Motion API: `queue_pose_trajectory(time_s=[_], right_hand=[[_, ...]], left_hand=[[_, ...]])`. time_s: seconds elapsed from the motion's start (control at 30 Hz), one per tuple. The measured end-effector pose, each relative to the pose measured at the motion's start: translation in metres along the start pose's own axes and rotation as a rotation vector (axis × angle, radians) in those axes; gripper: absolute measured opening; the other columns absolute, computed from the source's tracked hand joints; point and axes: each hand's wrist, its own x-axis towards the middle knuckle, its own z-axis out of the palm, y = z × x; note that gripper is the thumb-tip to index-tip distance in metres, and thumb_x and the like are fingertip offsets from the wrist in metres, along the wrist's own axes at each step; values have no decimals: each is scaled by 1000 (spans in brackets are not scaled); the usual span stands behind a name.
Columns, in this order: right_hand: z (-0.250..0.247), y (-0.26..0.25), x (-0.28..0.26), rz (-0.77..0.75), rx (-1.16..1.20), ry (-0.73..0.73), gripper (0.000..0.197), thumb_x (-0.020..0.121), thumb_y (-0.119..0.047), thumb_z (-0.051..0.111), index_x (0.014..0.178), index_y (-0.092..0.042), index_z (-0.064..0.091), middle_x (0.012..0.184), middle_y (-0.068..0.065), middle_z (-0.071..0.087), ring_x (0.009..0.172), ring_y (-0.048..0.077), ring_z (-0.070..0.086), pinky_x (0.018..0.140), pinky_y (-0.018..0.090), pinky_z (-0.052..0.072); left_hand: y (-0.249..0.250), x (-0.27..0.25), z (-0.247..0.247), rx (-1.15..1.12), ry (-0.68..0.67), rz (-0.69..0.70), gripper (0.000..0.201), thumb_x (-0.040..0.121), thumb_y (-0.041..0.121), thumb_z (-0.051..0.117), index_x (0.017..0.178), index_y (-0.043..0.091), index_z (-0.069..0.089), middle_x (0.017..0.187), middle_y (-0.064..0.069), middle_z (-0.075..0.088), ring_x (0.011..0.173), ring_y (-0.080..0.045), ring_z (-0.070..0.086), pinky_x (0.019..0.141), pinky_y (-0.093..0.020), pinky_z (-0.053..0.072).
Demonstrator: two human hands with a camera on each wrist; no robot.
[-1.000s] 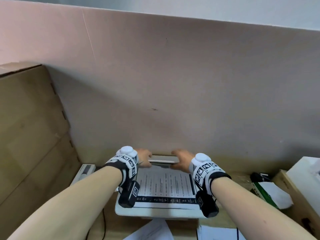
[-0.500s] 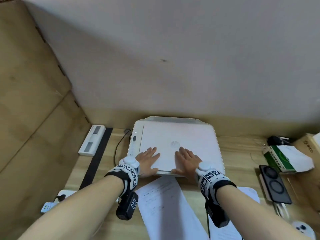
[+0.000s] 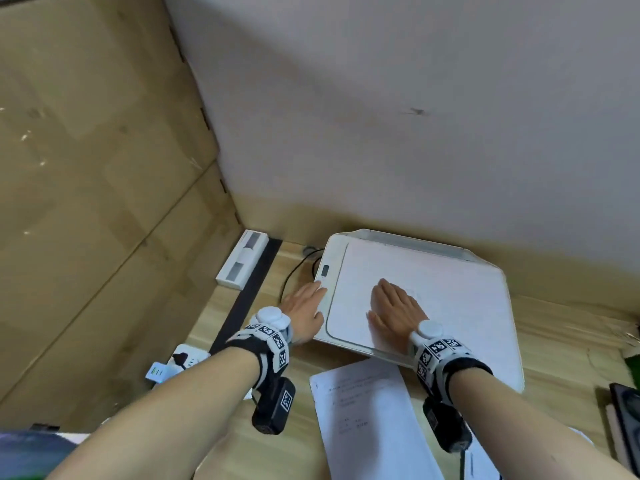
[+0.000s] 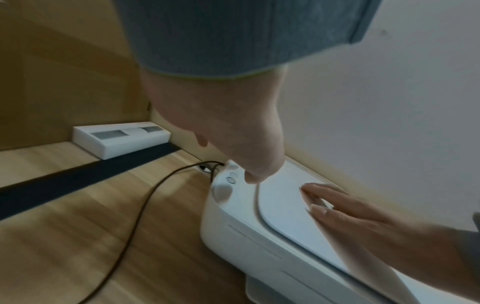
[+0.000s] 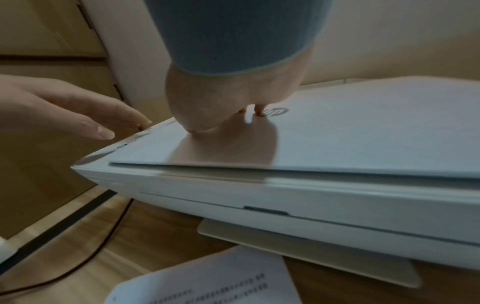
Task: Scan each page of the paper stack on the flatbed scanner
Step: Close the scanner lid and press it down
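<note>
The white flatbed scanner (image 3: 460, 299) stands on the wooden desk with its lid (image 3: 450, 289) down. My right hand (image 3: 394, 311) lies flat on the lid, fingers straight, near the logo (image 5: 276, 112). My left hand (image 3: 304, 304) reaches with straight fingers to the button strip (image 3: 327, 282) along the scanner's left edge; a fingertip (image 4: 253, 179) touches there beside the round buttons (image 4: 230, 180). A printed paper sheet (image 3: 367, 420) lies on the desk in front of the scanner. The page under the lid is hidden.
A white box (image 3: 242, 259) and a black strip (image 3: 249, 299) lie left of the scanner, with a dark cable (image 4: 135, 216) running to its back. A power strip (image 3: 176, 363) sits at the left. A wall rises behind; a dark device (image 3: 627, 424) lies at the right.
The lid, held up over a printed page one second ago, has come down. My left hand has since slid from the lid to the button strip; the right hand stays flat on the lid.
</note>
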Motion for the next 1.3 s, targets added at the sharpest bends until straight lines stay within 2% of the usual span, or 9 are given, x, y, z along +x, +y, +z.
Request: queue_pose_trajectory(time_s=[0.2,0.33,0.43,0.5,0.7,0.9,1.07,1.23,1.3], right_hand=[[15,-36,30,66,53,82,67,103,-47,18,159,-11,7,168,10,2,154,28,5,124,43,9],[30,-41,33,78,57,129,66,104,-46,17,160,-13,7,168,8,2,155,25,3,124,43,6],[32,-39,38,81,64,164,66,103,-46,22,159,-14,11,168,9,6,154,26,6,124,44,10],[32,-40,34,76,67,187,66,102,-45,24,159,-13,13,168,9,8,154,26,8,123,45,11],[40,-36,35,86,60,182,66,102,-45,27,158,-12,16,167,9,10,153,27,9,123,44,12],[40,-37,36,90,63,191,66,101,-45,29,157,-12,20,166,11,15,152,28,14,122,46,16],[40,-37,37,86,70,183,66,101,-45,27,158,-13,18,167,9,12,153,27,11,123,45,14],[35,-33,34,65,95,123,66,103,-46,26,159,-15,13,168,8,6,154,25,6,123,42,8],[27,-28,30,28,90,83,64,102,-44,28,157,-13,19,167,10,11,153,28,12,123,44,15]], left_hand=[[-30,2,8,-118,-45,-227,50,101,31,31,146,9,32,154,-9,33,139,-28,35,113,-44,31],[-31,19,20,-366,-39,-353,38,103,38,24,110,12,50,117,-11,57,108,-33,54,98,-48,43],[-19,39,26,-623,-40,-466,58,103,48,22,148,13,34,153,-6,37,141,-29,32,116,-41,25],[-15,47,30,-743,16,-535,65,101,56,22,154,19,21,160,-2,23,147,-24,22,120,-40,18],[-13,61,45,-935,150,-549,57,101,50,35,138,10,50,136,-10,56,127,-29,51,106,-37,38],[-18,65,50,-911,142,-520,52,102,47,33,129,11,58,124,-12,63,114,-30,58,102,-41,43],[-16,64,49,-873,157,-528,53,102,48,31,134,12,54,129,-11,60,119,-31,55,101,-37,41],[-7,57,32,-711,104,-530,59,103,46,26,153,15,21,158,-10,27,144,-29,26,115,-42,22],[-6,54,20,-563,192,-412,54,101,39,34,149,16,25,155,-9,30,140,-28,29,112,-42,24]])
